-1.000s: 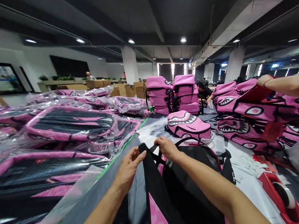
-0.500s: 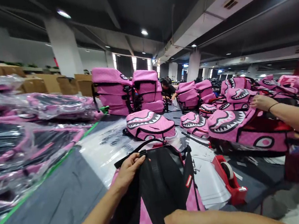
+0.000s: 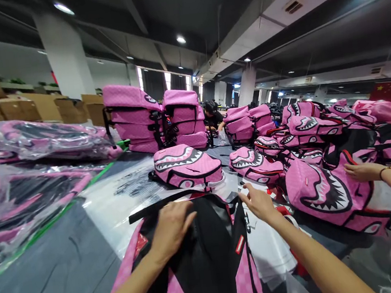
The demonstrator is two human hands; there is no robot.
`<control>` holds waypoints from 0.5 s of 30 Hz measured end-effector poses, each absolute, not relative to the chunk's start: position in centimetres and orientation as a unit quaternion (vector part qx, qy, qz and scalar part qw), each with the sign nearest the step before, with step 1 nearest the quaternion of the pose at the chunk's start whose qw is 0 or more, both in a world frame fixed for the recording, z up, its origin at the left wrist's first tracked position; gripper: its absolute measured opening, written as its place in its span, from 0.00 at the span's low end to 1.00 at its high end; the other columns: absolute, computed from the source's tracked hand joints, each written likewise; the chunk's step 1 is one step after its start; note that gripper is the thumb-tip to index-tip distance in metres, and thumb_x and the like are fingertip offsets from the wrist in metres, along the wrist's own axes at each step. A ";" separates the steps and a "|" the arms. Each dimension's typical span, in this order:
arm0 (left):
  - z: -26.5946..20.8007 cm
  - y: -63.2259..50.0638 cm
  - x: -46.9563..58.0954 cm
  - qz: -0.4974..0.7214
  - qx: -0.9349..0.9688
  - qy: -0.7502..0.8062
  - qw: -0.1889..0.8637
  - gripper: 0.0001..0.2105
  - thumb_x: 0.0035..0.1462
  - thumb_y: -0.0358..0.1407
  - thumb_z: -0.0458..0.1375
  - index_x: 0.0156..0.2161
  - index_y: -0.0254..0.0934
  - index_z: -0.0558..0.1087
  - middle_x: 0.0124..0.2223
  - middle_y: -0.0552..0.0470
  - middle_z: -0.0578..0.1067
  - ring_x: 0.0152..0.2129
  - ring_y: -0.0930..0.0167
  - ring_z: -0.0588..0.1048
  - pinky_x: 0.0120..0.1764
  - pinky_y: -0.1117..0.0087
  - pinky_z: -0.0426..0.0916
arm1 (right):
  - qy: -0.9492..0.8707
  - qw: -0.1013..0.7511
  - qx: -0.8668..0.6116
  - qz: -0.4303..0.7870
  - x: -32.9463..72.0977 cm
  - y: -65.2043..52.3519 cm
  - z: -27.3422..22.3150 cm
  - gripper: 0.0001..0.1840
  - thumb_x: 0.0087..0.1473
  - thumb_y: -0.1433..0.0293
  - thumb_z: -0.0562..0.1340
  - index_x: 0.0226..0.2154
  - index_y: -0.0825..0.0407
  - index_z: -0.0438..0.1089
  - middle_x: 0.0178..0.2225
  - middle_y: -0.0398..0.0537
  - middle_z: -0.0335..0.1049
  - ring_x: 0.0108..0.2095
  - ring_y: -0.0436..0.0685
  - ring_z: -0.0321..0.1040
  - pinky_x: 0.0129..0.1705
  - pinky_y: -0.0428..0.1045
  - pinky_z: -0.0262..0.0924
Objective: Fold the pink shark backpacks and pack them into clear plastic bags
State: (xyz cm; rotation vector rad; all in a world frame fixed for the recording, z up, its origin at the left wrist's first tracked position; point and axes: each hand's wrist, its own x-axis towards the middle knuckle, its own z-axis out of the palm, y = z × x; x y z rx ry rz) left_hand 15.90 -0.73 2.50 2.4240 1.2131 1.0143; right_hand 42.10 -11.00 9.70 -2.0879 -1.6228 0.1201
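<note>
A pink checkered backpack (image 3: 205, 259) with a black back panel lies in front of me, its straps side up. My left hand (image 3: 172, 228) is curled over the black shoulder strap (image 3: 146, 210) near the top left, slightly blurred. At the top right edge, my right hand (image 3: 259, 203) has its fingertips closed on the other black strap (image 3: 239, 212), which carries a small red label. Just beyond lies another pink backpack (image 3: 187, 166) with a shark-mouth print. White sheets (image 3: 270, 246) are partly hidden under my right forearm.
At the right, another person's hand (image 3: 366, 171) touches a shark-print backpack (image 3: 324, 192). Stacks of pink backpacks (image 3: 135, 120) stand at the back. Plastic-wrapped bags (image 3: 48, 141) are piled left. Clear plastic bags (image 3: 107, 209) lie on the grey table (image 3: 50, 273). A red tape dispenser (image 3: 298, 260) is mostly hidden.
My right hand has gone from the lower panel up to the top right strap. My left hand has shifted slightly. The other person's backpack has been turned and moved nearer.
</note>
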 end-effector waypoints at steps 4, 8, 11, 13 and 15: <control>3.0 -1.3 22.8 0.253 0.900 0.285 0.211 0.14 0.61 0.33 0.58 0.50 0.45 0.77 0.51 0.49 0.80 0.49 0.62 0.74 0.52 0.60 0.67 | -0.525 0.292 -0.783 0.161 43.6 -6.2 8.7 0.18 0.63 0.58 0.58 0.28 0.53 0.69 0.21 0.45 0.70 0.22 0.54 0.69 0.27 0.46 0.60; 2.0 -1.0 26.7 0.293 0.893 0.278 0.197 0.11 0.58 0.28 0.59 0.43 0.43 0.79 0.54 0.49 0.77 0.49 0.63 0.72 0.51 0.58 0.68 | -0.585 0.390 -0.710 0.053 41.2 -7.1 7.0 0.15 0.57 0.59 0.60 0.24 0.50 0.65 0.23 0.43 0.69 0.26 0.53 0.68 0.29 0.44 0.58; 0.8 -0.7 27.2 0.335 0.880 0.281 0.187 0.09 0.59 0.28 0.57 0.35 0.40 0.80 0.53 0.47 0.75 0.50 0.63 0.71 0.52 0.59 0.68 | -0.663 0.446 -0.601 -0.020 38.7 -10.2 7.1 0.11 0.54 0.60 0.60 0.27 0.50 0.67 0.19 0.40 0.66 0.20 0.50 0.63 0.25 0.44 0.55; 0.2 -0.5 27.1 0.355 0.872 0.281 0.187 0.08 0.57 0.27 0.58 0.33 0.39 0.80 0.52 0.47 0.75 0.49 0.64 0.72 0.52 0.60 0.69 | -0.687 0.466 -0.555 -0.055 37.4 -12.3 8.2 0.08 0.53 0.62 0.61 0.29 0.49 0.69 0.19 0.39 0.65 0.18 0.49 0.61 0.24 0.44 0.55; 0.0 -0.5 26.8 0.372 0.866 0.278 0.183 0.07 0.56 0.27 0.60 0.33 0.38 0.80 0.53 0.47 0.75 0.48 0.64 0.73 0.52 0.61 0.71 | -0.687 0.492 -0.529 -0.080 36.8 -13.9 9.7 0.07 0.54 0.63 0.62 0.30 0.50 0.69 0.20 0.38 0.65 0.18 0.48 0.60 0.24 0.43 0.56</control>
